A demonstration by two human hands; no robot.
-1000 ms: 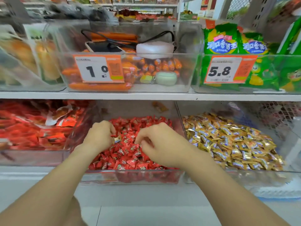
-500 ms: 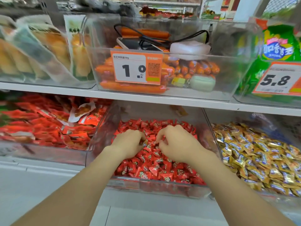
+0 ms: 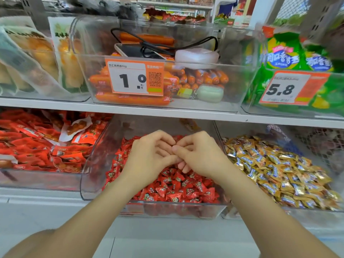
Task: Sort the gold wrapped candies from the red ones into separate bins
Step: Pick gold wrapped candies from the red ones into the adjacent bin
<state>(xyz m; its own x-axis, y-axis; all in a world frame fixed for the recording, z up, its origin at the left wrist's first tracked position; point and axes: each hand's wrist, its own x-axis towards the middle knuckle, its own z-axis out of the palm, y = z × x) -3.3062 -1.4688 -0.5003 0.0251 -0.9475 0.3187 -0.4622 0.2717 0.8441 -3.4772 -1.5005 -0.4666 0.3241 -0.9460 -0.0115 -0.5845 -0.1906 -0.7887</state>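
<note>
A clear middle bin on the lower shelf holds a heap of red wrapped candies. The clear bin to its right is full of gold wrapped candies. Both my hands hover just over the back of the red heap, fingertips touching each other. My left hand has loosely curled fingers and no candy shows in it. My right hand has its thumb and forefinger pressed together against the left fingers. Whatever lies between the fingertips is hidden.
On the left, another bin holds red snack packets. The upper shelf juts out above the bins, carrying a clear bin of orange sausages, a phone with cable, and green bags.
Both hands have lifted out of the red candies and come together, fingertips now touching. The camera has moved closer and turned slightly left.
</note>
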